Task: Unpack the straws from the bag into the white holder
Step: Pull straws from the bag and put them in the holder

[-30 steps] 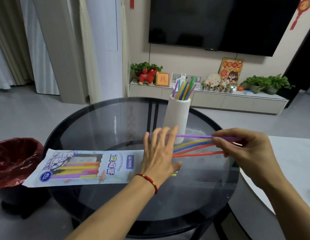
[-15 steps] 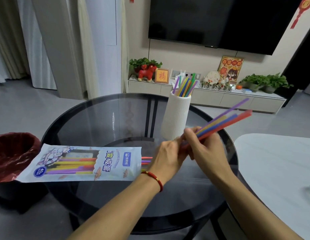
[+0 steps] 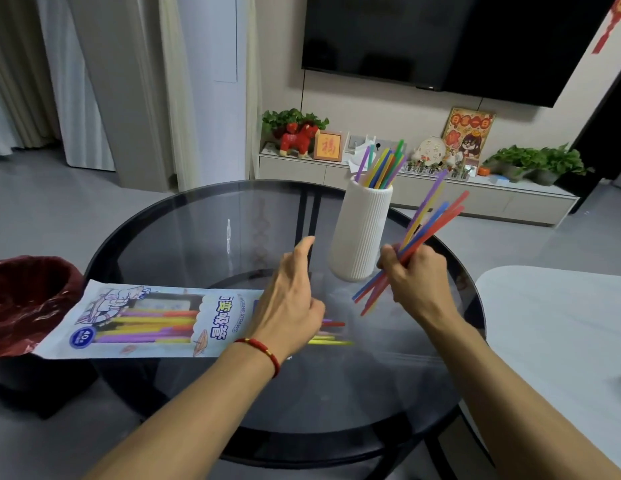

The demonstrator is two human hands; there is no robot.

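Note:
The straw bag (image 3: 146,320) lies flat on the round glass table (image 3: 205,230), its mouth to the right, with coloured straws inside and a few straw tips (image 3: 331,336) poking out. The white ribbed holder (image 3: 361,233) stands upright behind, with several straws (image 3: 382,164) in it. My right hand (image 3: 414,282), just right of the holder, grips a tilted bundle of straws (image 3: 430,223) that points up and to the right. My left hand (image 3: 291,299) hovers over the bag's mouth, fingers apart, holding nothing.
A bin lined with red plastic (image 3: 28,299) stands at the table's left edge. A white table (image 3: 562,327) sits close on the right. Behind are a low TV cabinet (image 3: 440,199) with ornaments and plants, and a wall-mounted TV.
My right hand pulled the bundle out of the bag, lifted it and tilted it steeper beside the holder. My left hand let go of the bundle and moved back left over the bag's mouth.

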